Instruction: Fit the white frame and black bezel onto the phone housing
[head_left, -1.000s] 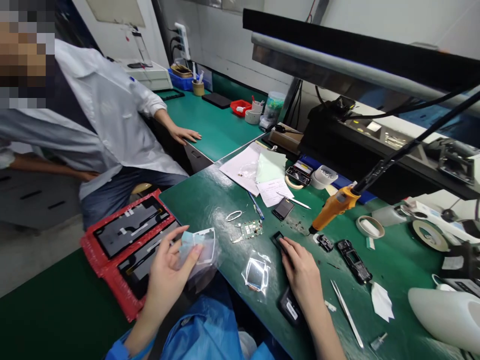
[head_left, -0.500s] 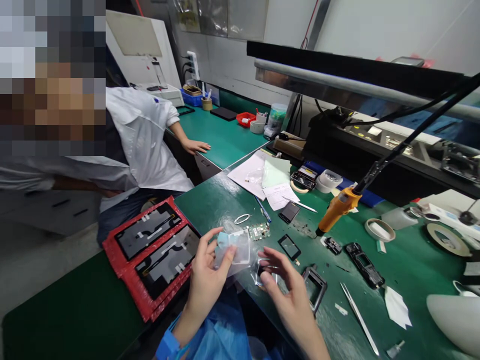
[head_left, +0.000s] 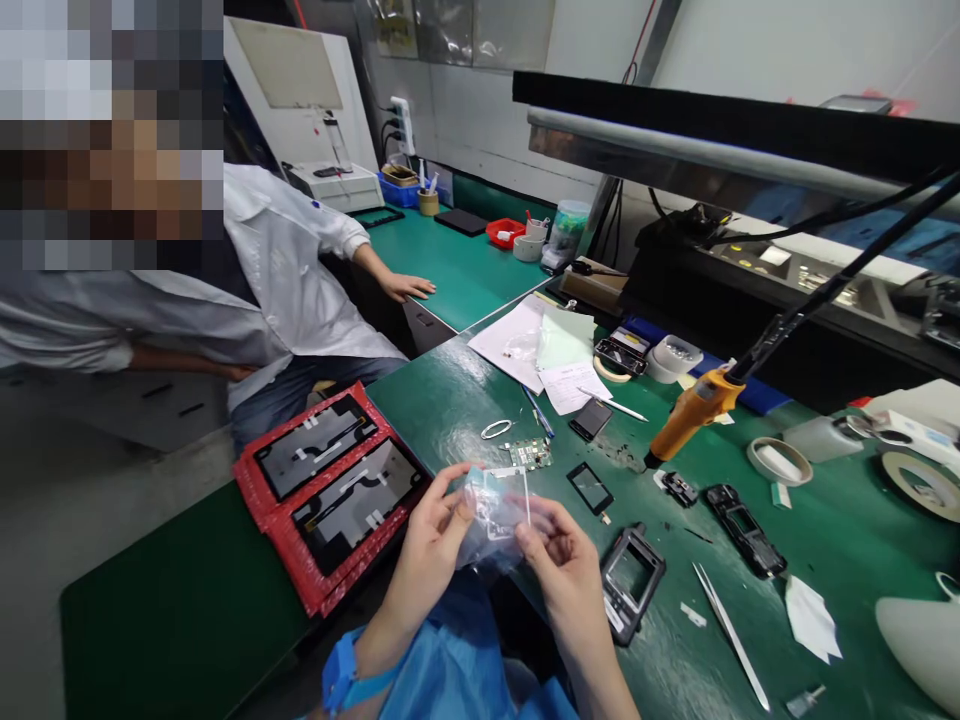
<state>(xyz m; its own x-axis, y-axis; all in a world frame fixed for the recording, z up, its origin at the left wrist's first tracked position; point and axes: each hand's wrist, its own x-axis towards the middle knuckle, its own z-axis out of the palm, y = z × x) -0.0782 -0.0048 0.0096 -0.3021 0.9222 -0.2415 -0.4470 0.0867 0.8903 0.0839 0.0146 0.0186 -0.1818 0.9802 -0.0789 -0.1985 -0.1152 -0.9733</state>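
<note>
A clear plastic film (head_left: pixel 499 505) with a white rectangular outline and a pale blue area on its left side is held up in front of me. My left hand (head_left: pixel 431 545) pinches its left edge between thumb and fingers. On the opposite edge, my right hand (head_left: pixel 561 560) closes its thumb and fingertips on the same film. Just beyond it lie a small green circuit board (head_left: pixel 529 453) and a white ring (head_left: pixel 496 429). To the right of my right hand are a black device housing (head_left: pixel 634 580) and a small screen (head_left: pixel 590 488).
A red bubble-wrap sheet (head_left: pixel 264 518) with two dark panels lies at left. An orange electric screwdriver (head_left: pixel 694 412) hangs over the bench, with tweezers (head_left: pixel 731 637) and a black casing (head_left: pixel 745 530) at right. A co-worker in a white coat (head_left: pixel 300 260) sits at left, one hand on the table.
My right hand has moved left and now grips the film's right edge. Before, it was apart from the film, with a shiny clear piece by its fingers. The view has shifted slightly.
</note>
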